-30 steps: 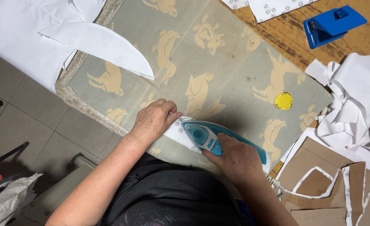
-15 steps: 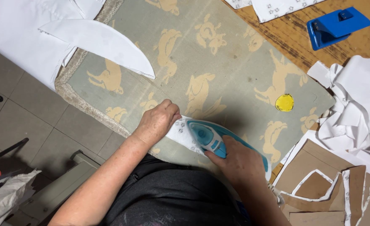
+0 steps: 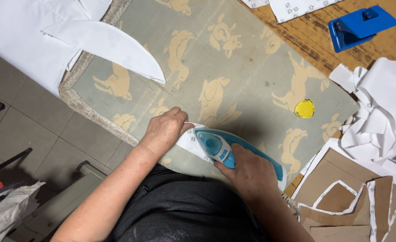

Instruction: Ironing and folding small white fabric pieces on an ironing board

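My right hand (image 3: pixel 249 172) grips the handle of a teal and white clothes iron (image 3: pixel 218 145), whose nose points toward my left hand. The iron rests on a small white piece of fabric (image 3: pixel 190 141) at the near edge of a grey-green ironing blanket (image 3: pixel 233 67) printed with yellow animal shapes. My left hand (image 3: pixel 164 130) presses its curled fingers down on the left end of that fabric piece, right beside the iron's tip. Most of the fabric is hidden under the iron and my hands.
A curved white fabric piece (image 3: pixel 112 45) lies at the blanket's far left over larger white cloth (image 3: pixel 18 40). A yellow disc (image 3: pixel 304 109) sits at the right. A blue hole punch (image 3: pixel 359 27), crumpled white cloth (image 3: pixel 381 112) and cardboard patterns (image 3: pixel 346 197) lie on the wooden table.
The iron and both hands have stayed almost in place at the blanket's near edge; the view has shifted slightly.
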